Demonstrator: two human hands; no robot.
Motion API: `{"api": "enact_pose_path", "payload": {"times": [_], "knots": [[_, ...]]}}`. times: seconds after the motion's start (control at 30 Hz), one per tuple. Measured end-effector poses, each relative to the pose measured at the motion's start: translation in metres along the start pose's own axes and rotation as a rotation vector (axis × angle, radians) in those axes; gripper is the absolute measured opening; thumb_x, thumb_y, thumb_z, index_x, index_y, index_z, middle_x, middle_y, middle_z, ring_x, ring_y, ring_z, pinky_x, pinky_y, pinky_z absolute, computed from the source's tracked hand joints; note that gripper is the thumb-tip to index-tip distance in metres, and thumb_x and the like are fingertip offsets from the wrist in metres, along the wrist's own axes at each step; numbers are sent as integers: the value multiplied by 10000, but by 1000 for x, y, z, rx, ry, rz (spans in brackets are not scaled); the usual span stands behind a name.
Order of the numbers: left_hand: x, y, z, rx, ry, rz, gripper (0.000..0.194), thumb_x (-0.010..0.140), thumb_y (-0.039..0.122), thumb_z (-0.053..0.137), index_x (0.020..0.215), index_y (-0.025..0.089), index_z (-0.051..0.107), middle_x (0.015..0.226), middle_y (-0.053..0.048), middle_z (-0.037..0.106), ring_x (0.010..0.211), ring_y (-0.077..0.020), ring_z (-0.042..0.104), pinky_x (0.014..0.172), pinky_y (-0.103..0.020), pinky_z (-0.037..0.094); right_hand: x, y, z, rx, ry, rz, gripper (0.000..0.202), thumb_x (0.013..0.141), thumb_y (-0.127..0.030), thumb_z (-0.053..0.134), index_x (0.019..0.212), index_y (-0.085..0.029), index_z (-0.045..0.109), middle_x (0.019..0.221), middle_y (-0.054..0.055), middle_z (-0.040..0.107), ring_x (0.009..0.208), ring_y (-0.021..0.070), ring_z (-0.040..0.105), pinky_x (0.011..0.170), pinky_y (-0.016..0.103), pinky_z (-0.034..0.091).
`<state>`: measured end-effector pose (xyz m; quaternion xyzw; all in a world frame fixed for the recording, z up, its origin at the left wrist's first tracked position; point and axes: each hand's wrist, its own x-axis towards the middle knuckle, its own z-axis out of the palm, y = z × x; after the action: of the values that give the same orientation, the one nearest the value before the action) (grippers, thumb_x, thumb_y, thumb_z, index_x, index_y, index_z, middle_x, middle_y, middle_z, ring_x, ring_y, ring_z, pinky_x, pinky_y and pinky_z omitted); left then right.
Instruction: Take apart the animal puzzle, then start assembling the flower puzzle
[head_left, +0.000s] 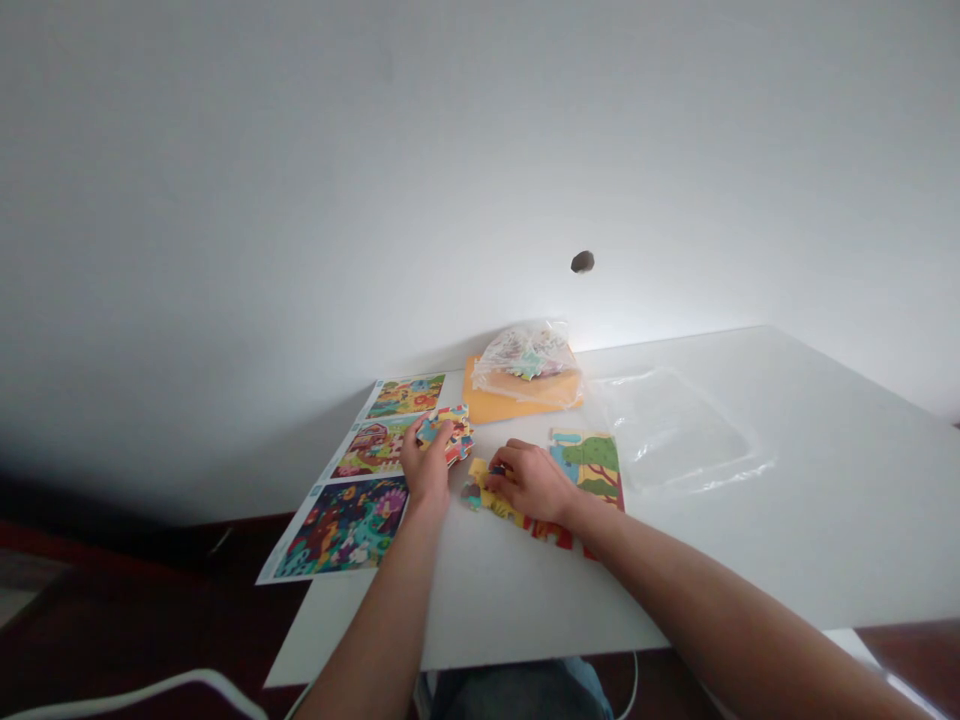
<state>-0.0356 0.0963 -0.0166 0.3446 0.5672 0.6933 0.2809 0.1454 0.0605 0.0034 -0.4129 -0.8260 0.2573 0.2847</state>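
White table [750, 520] takes up most of the view. A half-built puzzle [592, 465] lies mid-table, its left edge under the right hand [529, 482], whose fingers press down on a yellow piece [480, 470] rather than gripping it. Left hand [426, 465], just beside, pinches a small clump of joined pieces [454, 432] lifted over the picture sheet [352, 500].

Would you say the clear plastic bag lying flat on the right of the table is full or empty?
Empty: the clear plastic bag lies flat on the white table, with nothing visible inside.
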Motion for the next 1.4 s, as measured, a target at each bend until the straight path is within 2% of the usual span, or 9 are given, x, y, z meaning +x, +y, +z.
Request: {"api": "enact_pose_path", "payload": {"times": [0.13,0.4,0.53,0.73,0.87,1.07,1.17,1.27,1.4], "knots": [[-7,8,2,74,-37,49,492,653,346,776,1108,211,645,1007,-50,680,859,-182,663,728,-283,555,5,3,2,162,127,41,142,892,-279,576,847,-167,650,784,22,641,709,126,559,660,223,389],[-21,15,4,124,-436,103,413,777,428,684,1129,215,652,1087,-48,680,966,-202,649,793,-269,516,10,8,2,238,268,266,213,883,-337,574,807,-163,671,729,21,663,655,130,540,627,235,366],[-24,17,4,178,-501,104,462,794,455,665,1185,214,619,1071,-50,679,949,-215,646,794,-288,518,10,8,2,242,302,286,200,862,-343,601,794,-168,670,721,19,660,648,131,543,618,232,360],[-23,21,3,202,-443,167,454,829,413,638,1244,243,571,1240,-59,611,1019,-204,625,867,-304,507,10,7,0,286,484,256,263,949,-390,452,894,-193,618,674,-9,608,601,130,532,580,226,343],[-30,24,4,226,-595,155,424,842,427,622,1216,230,587,1207,-60,627,1005,-209,631,839,-292,512,10,10,-2,297,587,256,303,977,-417,377,885,-205,573,682,-19,583,609,136,529,586,231,343],[-43,20,6,183,-798,217,565,748,408,726,1244,211,540,1191,-75,620,952,-223,650,819,-308,530,11,10,-1,255,583,308,351,974,-457,377,802,-210,557,642,-28,548,583,139,488,556,245,308],[-44,18,7,186,-761,220,543,744,353,735,1235,225,541,1216,-74,604,1009,-229,639,856,-315,528,10,7,-1,299,567,263,357,978,-467,368,845,-206,572,729,-6,586,673,148,528,607,247,367],[-41,18,8,136,-598,220,589,792,353,692,1332,259,478,1259,-78,582,1077,-229,617,914,-331,512,9,4,-1,397,518,220,343,952,-492,430,1027,-200,594,940,38,631,838,164,576,731,268,442],[-37,17,9,-39,-411,144,665,847,376,633,1440,310,339,1368,-80,522,1162,-224,587,941,-330,510,10,4,3,537,309,257,507,875,-517,565,1245,-171,539,984,62,641,775,160,610,708,287,489]]}}
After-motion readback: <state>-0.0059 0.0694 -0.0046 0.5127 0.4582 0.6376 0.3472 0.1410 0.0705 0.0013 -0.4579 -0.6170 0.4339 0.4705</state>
